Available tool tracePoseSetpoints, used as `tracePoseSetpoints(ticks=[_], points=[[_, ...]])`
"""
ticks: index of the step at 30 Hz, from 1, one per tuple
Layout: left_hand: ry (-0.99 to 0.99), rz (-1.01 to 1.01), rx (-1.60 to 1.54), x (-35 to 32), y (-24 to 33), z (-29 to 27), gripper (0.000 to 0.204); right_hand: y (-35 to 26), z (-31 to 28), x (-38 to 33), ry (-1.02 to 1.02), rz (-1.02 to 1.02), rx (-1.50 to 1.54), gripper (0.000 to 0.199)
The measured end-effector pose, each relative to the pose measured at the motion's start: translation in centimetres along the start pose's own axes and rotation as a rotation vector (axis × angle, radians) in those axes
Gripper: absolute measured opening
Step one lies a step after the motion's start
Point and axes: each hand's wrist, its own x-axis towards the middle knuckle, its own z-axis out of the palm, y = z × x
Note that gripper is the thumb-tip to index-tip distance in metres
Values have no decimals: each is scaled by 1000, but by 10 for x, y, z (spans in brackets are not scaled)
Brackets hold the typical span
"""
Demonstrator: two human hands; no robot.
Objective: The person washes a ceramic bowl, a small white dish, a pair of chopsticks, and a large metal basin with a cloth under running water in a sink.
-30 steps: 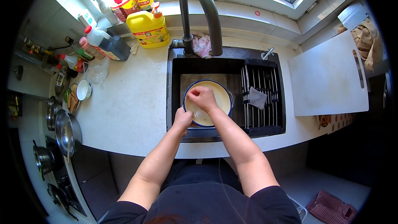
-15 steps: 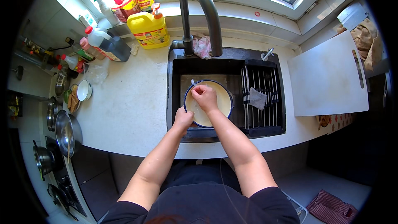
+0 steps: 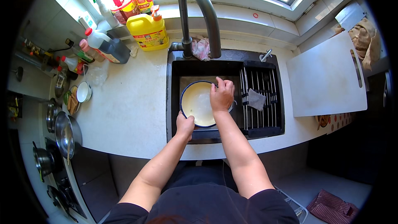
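Observation:
A round cream-coloured bowl with a dark blue rim (image 3: pixel 198 103) sits in the black sink (image 3: pixel 176 79) under the tall grey tap (image 3: pixel 199 8). My left hand (image 3: pixel 185 123) grips the bowl's near-left rim. My right hand (image 3: pixel 222 95) lies over the bowl's right side, fingers bent against its inside and far rim. Whether this hand holds a cloth or sponge is hidden.
A black drain rack (image 3: pixel 261 99) with a grey cloth (image 3: pixel 256 99) fills the sink's right half. A white cutting board (image 3: pixel 327 76) lies on the right. A yellow jug (image 3: pixel 148 31) and several bottles stand at the back left; pots (image 3: pixel 66 130) are on the stove.
My right hand has slid from the middle of the bowl to its far right rim. The left hand kept its grip on the near rim.

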Motion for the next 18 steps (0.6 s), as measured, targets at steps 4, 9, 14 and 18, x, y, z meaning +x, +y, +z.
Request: tracePoseSetpoints(ticks=[4, 9, 14, 18], points=[[-58, -36, 98, -6, 2, -2, 45, 18, 6, 2, -338, 186, 96, 20], [-197, -236, 325, -1, 28, -24, 44, 35, 0, 20, -666, 44, 266, 20], [-432, -178, 509, 13, 60, -28, 38, 42, 2, 17, -999, 51, 425, 22], [-492, -173, 611, 19, 55, -25, 39, 30, -2, -1, -339, -409, 254, 22]])
